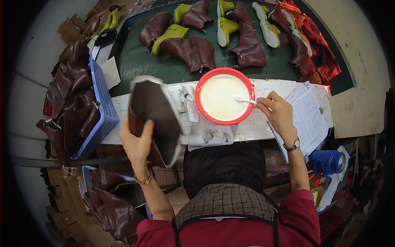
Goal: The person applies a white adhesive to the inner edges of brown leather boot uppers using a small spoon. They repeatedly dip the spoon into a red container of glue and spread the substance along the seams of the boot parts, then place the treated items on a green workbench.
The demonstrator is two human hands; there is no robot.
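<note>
The far fingers of the left hand [136, 142] are hidden behind a brown boot piece [158, 117], which is grasped by its left edge, with the thumb laid over its dark face; whether that face is the inner or outer side cannot be told. The piece is held tilted above the left part of the white bench [263, 132], left of a red-rimmed bowl [227, 122]. A white brush [247, 101] is pinched by the right hand [277, 111]; its handle end is concealed in the grip, and it cannot be judged whether its bristles are dipped in the cream-coloured liquid [220, 90] or held just above it. The boots at far right are partly obscured by red glare. The lower blue crate [87, 172] is partly covered by its boots, and the outer room is cut off by the dark fisheye rim.

The bench is scuffed; a stained cloth [212, 138] is placed below the bowl, and clipped papers [306, 115] are laid to its right. On the green tabletop [129, 61] beyond, brown boots with yellow-green soles [189, 51] are spread. An upper blue crate [107, 117] is heaped with boots; cardboard boxes [70, 26] are stacked behind.
</note>
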